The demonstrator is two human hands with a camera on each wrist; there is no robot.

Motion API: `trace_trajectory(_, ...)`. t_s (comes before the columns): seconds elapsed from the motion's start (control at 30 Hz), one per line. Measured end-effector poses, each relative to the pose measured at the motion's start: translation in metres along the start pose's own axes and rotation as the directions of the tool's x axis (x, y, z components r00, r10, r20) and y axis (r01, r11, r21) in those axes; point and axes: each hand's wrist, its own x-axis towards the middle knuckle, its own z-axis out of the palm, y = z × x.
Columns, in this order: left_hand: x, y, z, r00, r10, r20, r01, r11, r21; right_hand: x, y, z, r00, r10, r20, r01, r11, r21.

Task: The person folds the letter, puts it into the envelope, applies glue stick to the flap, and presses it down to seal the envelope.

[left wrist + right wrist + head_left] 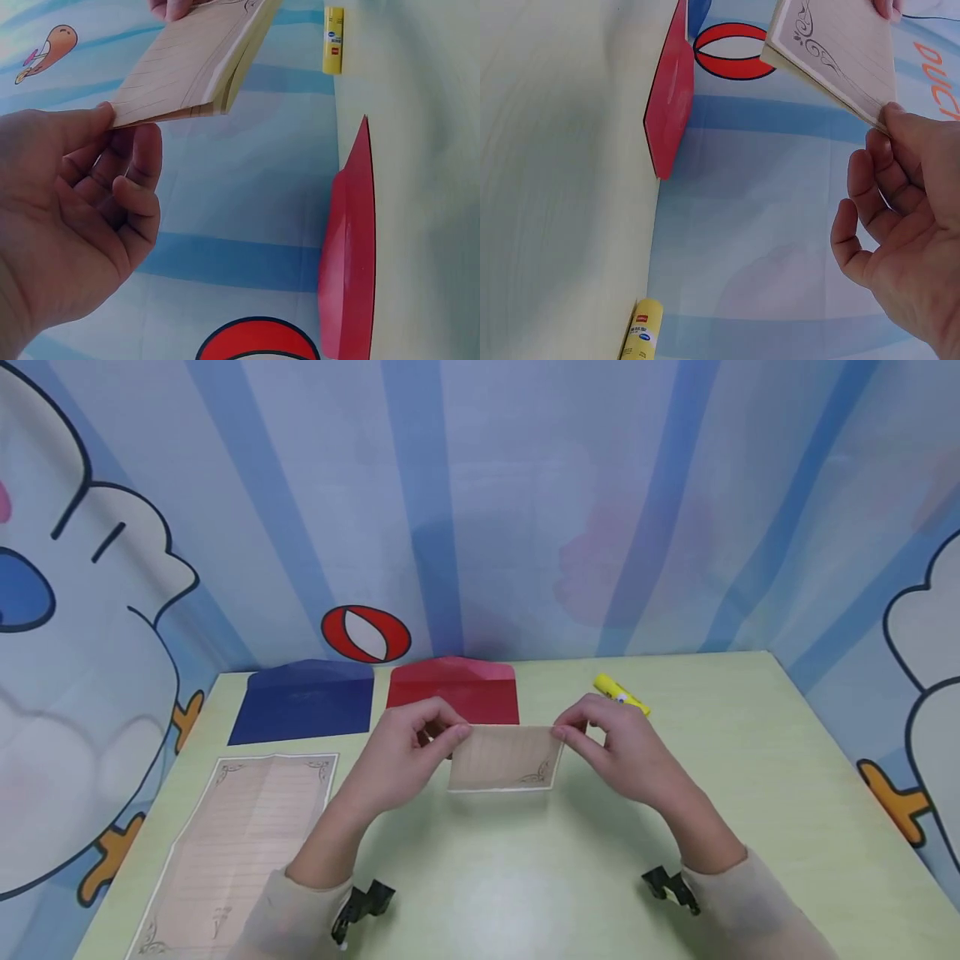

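Note:
Between both hands a folded sheet of lined letter paper (pixel 504 760) is held up over the table, its ornamental corner facing the head camera. My left hand (pixel 408 747) pinches its upper left corner between thumb and fingers; my right hand (pixel 618 743) pinches the upper right corner. Several folded layers show along the paper's edge in the left wrist view. Just behind it lies a red envelope (pixel 453 693) with its flap up, partly hidden by the left hand and the paper. A yellow glue stick (pixel 621 693) lies beyond the right hand.
A blue envelope (pixel 300 706), flap raised, lies at the back left of the table (pixel 750 760). In front of it an unfolded lined letter sheet (pixel 240 852) with corner ornaments lies flat, partly under the left forearm. A blue striped cartoon backdrop (pixel 510 527) rises behind the table.

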Motion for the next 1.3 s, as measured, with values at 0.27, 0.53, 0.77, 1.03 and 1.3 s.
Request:
trace_trajectory(0.27, 0.000, -0.004, 0.002, 0.989, -0.057, 0.135, 0.049, 0.997, 0.061, -0.001, 0.005, 0.001, 0.998, 0.050, -0.036, -0.047, 0.996, 0.077)
trace_trajectory(0.53, 0.001, -0.002, 0.021, 0.977, -0.036, 0.209, -0.001, 0.985, 0.173, -0.001, -0.004, 0.009, 1.000, 0.014, 0.025, -0.016, 0.998, 0.067)
trace_trajectory(0.77, 0.000, 0.003, 0.037, 0.978, 0.030, 0.205, -0.069, 0.980, 0.185, -0.002, -0.020, 0.024, 0.993, -0.045, 0.109, 0.041, 0.998, 0.040)
trace_trajectory(1.03, -0.001, 0.006, 0.032, 0.996, -0.068, 0.063, 0.065, 0.997, 0.043, -0.001, -0.019, 0.024, 0.996, 0.062, 0.060, -0.065, 0.997, 0.045)
trace_trajectory(1.3, 0.002, 0.003, 0.020, 0.978, -0.192, -0.076, 0.164, 0.946, -0.281, 0.002, -0.009, 0.023, 0.949, 0.310, 0.052, -0.314, 0.920, 0.236)
